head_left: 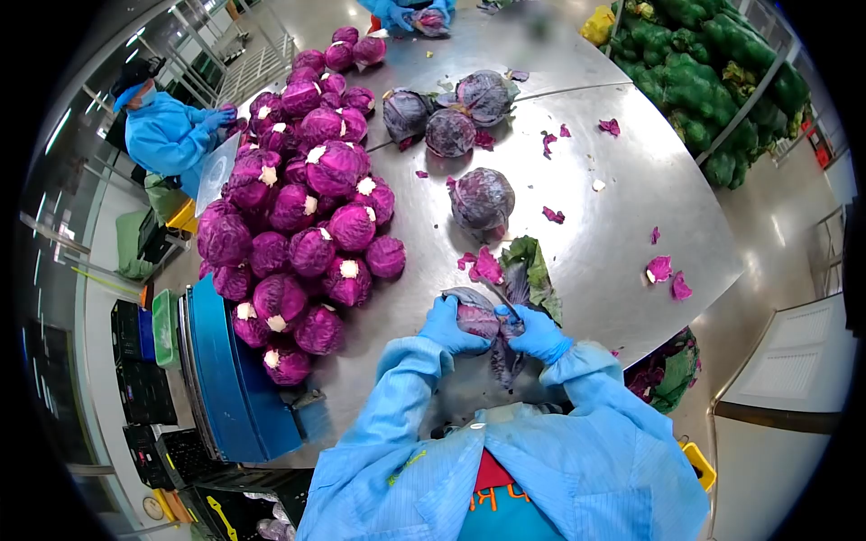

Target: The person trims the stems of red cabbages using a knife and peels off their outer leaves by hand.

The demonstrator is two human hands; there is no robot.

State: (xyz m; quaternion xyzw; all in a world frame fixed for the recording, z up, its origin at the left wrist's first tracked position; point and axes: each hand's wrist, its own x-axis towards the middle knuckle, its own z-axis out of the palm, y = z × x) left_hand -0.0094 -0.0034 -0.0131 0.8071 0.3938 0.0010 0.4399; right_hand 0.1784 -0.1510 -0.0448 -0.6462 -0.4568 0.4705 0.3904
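Note:
My left hand (453, 326), in a blue glove, is wrapped round the left side of a red cabbage (476, 317) near the table's front edge. In my right hand (538, 335), also gloved, is a knife (499, 296), its thin dark blade angled up and left over the cabbage. The handle is hidden by the fingers. Loose outer leaves hang by the cabbage, and a large green-purple leaf (532, 270) lies just beyond my right hand. Bright purple leaf scraps (485, 266) lie ahead. An untrimmed red cabbage (483, 200) sits farther up.
Peeled red cabbages (311, 252) form a big pile on the left of the metal table (595, 243). Several dull cabbages (449, 132) stand farther back. Two co-workers in blue (167, 135) work around the table. Netted green sacks (699, 81) fill a rack at right.

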